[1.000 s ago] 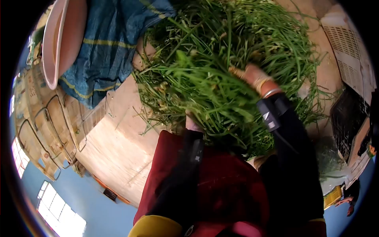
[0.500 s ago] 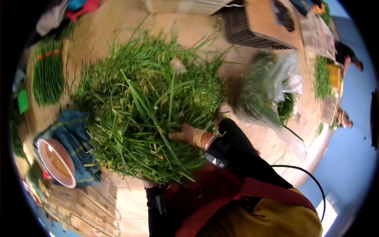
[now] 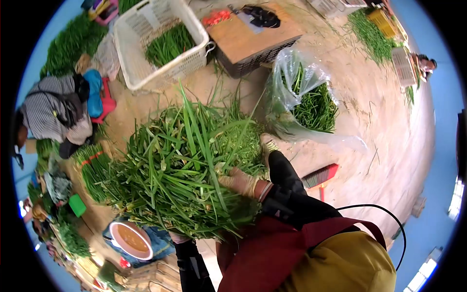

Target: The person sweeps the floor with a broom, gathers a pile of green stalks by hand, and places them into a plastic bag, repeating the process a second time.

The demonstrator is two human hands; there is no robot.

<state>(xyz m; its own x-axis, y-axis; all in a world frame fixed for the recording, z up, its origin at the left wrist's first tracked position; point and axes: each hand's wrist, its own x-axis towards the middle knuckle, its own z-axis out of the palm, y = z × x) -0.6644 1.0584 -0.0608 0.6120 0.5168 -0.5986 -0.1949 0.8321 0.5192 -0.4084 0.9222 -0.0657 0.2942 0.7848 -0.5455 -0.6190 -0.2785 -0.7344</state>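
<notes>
A large armful of long, flat green leaves (image 3: 165,170), like garlic chives, is held against my front, its ends loose and tangled. My right hand (image 3: 239,183), in a pale glove, presses into its right side with the fingers partly buried in leaves. At the lower edge of the armful is my left hand (image 3: 179,237), mostly covered by the leaves, its fingers hidden. More cut greens (image 3: 238,146) lie on the floor behind the armful, beside my shoe (image 3: 268,146).
A white crate (image 3: 131,73) holds greens; a wooden board (image 3: 258,36) tops a dark crate. A clear plastic bag (image 3: 279,112) contains greens. A broom (image 3: 321,176) lies right. Banded bundles (image 3: 95,170) and a pink basin (image 3: 141,250) are left. A person in stripes (image 3: 46,107) is far left.
The view has swung, bringing the white crate, the broom and a person in stripes into sight. The armful of leaves has come up off the heap, with my hands still at it.
</notes>
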